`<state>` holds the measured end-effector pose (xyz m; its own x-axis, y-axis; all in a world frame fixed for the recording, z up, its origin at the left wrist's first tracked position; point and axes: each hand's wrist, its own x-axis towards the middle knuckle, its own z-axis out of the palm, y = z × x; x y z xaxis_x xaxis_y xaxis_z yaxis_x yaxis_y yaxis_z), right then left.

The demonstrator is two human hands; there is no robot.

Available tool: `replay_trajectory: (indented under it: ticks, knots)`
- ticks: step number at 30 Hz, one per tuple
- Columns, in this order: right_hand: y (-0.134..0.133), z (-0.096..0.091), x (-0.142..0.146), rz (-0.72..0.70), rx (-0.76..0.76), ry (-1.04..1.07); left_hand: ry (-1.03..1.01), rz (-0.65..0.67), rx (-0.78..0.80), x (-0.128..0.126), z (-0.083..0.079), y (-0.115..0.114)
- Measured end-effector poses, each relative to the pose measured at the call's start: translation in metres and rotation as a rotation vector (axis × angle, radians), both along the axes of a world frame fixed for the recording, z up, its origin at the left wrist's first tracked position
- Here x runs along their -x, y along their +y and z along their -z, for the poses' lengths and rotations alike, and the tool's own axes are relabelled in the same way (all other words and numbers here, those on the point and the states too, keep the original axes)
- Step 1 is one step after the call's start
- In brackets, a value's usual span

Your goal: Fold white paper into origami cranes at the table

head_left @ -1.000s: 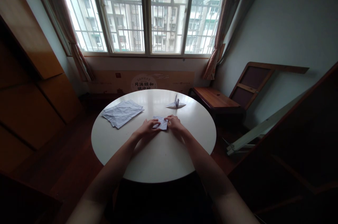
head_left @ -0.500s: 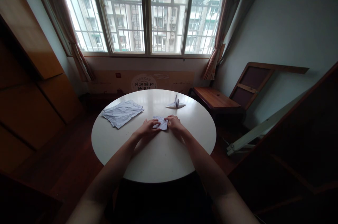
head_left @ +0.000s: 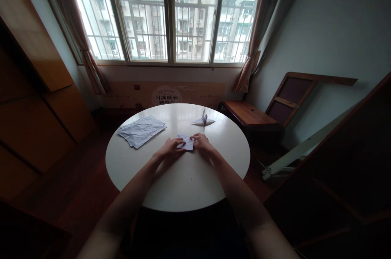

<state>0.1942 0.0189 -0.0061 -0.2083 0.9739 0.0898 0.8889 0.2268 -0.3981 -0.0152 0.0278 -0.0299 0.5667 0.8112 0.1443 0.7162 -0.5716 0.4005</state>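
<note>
A small folded sheet of paper (head_left: 188, 143), pale and creased, lies on the white round table (head_left: 183, 185) between my hands. My left hand (head_left: 172, 147) grips its left edge, fingers bent over the top. At the upper right corner my right hand (head_left: 200, 141) pinches the paper between thumb and fingers. Beyond my right hand stands a folded paper crane (head_left: 204, 119) with its wings spread. Farther to the left rests a stack of creased paper sheets (head_left: 142, 130). The undersides of my fingers are hidden.
A low wooden bench (head_left: 250, 113) stands behind the table on the right, with a wooden framed panel (head_left: 291, 92) leaning near it. A long printed cardboard box (head_left: 201, 92) lies under the window. Wooden cabinets (head_left: 61, 116) line the left side.
</note>
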Motion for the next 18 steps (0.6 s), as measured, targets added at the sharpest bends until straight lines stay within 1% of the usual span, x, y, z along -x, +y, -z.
replay_trajectory:
  ticks: [18]
  knots:
    - [0.0023, 0.0033, -0.001, -0.006, -0.002, 0.013, 0.007, 0.012, -0.009, 0.0001, -0.0008, -0.0006]
